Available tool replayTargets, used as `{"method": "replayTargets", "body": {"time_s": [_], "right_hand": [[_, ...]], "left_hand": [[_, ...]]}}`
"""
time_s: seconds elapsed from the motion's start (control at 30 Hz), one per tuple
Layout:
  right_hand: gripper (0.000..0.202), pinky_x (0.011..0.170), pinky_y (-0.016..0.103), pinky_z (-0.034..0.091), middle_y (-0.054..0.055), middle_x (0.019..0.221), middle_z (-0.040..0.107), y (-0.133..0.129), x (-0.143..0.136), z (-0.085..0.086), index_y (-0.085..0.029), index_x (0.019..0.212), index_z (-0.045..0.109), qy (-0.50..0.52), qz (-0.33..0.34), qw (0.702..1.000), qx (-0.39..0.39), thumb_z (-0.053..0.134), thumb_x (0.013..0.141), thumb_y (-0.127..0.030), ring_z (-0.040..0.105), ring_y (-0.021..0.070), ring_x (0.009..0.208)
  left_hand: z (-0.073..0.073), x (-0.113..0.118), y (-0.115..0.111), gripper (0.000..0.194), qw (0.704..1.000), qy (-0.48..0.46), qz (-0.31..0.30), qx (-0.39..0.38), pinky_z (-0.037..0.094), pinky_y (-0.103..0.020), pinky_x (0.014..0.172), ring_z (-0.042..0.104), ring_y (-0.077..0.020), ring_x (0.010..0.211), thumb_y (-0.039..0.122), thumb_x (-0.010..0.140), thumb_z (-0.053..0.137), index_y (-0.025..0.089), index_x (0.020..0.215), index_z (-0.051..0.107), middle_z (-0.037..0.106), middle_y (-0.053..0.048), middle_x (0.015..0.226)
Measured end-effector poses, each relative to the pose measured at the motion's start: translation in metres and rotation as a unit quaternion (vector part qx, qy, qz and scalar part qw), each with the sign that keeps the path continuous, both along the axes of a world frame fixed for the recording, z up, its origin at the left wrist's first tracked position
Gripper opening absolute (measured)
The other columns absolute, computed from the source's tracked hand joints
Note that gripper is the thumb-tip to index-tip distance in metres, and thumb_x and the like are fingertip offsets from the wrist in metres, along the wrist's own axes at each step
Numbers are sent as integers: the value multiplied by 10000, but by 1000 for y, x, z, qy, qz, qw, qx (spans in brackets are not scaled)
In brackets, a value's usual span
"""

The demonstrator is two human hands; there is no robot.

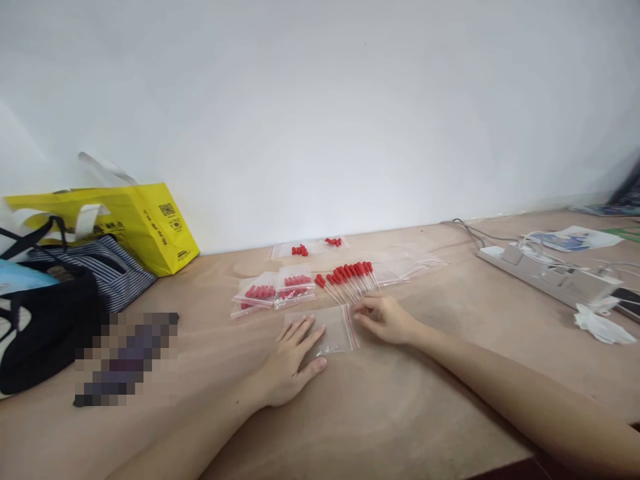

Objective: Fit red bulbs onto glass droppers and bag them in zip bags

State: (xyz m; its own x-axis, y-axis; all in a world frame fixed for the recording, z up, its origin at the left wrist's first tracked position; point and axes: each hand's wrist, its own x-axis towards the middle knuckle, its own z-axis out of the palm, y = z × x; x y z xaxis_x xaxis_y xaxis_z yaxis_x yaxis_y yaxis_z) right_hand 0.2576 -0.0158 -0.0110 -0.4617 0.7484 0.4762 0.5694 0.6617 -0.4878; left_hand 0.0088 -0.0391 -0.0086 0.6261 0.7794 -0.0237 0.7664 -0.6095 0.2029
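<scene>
My left hand [293,367] lies flat with its fingers spread over the left part of a clear zip bag [333,331], whose red-lined mouth faces right. Beside that mouth is my right hand [387,320], its fingers curled at the lower ends of a row of glass droppers [350,283] with red rubber bulbs. Whether its fingertips pinch a dropper or the bag edge is hidden. Left of the row, filled zip bags [260,293] and more filled bags [294,285] show red bulbs inside.
Further filled bags [300,251] lie by the wall. Flat clear bags [400,267] rest right of the droppers. A power strip [545,273] with cables and a crumpled tissue [603,325] are at right. A yellow bag [165,233], a striped pouch [117,267] and a blurred dark object [127,363] stand left.
</scene>
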Motion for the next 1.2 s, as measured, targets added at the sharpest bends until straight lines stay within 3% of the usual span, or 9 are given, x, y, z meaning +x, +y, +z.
{"method": "replayTargets", "body": {"time_s": [0.13,0.3,0.53,0.73,0.9,1.07,1.2], "right_hand": [[142,690,268,413,37,752,593,0,14,-10,-187,827,632,2,14,1000,-7,501,779,-212,527,141,738],[219,745,296,406,55,854,585,1,7,-16,-202,967,625,-44,60,997,9,505,785,-222,506,155,806],[397,851,378,347,97,1070,519,5,5,-15,-195,1110,553,-90,47,995,16,542,760,-383,439,206,969],[273,896,374,291,27,1059,573,3,2,-8,-247,976,622,-87,131,988,-6,479,803,-402,428,182,1027],[401,901,350,299,77,1057,591,1,-4,-4,-159,1010,599,-108,197,974,38,530,745,-452,431,199,1066],[409,863,396,285,101,1083,572,3,-7,-1,-150,918,620,-152,150,970,117,503,743,-501,426,241,1060],[349,848,333,310,92,983,606,4,-7,-1,-134,894,621,-164,188,965,84,446,807,-424,466,190,1010]], "left_hand": [[2,1,-2,581,1000,5,24,-8,140,-482,1038,121,-254,1293,560,829,268,259,1325,245,138,-66,1421],[4,3,-3,589,999,13,33,-12,148,-487,1032,120,-255,1293,570,824,262,260,1325,244,140,-71,1421],[5,2,-2,591,999,17,34,-12,163,-491,1026,129,-265,1290,572,820,268,257,1320,263,157,-78,1418],[4,1,-2,586,1000,5,28,-8,173,-498,1021,142,-268,1287,572,820,271,269,1322,254,171,-76,1415],[2,0,-2,579,999,-2,31,-4,178,-498,1019,157,-275,1283,571,815,291,278,1315,269,187,-64,1412],[1,0,-2,569,999,-6,32,5,194,-486,1017,186,-266,1276,567,816,295,277,1305,294,211,-62,1406],[0,1,-2,559,999,-11,31,12,206,-485,1012,210,-269,1267,561,816,307,274,1295,317,236,-65,1398]]}}
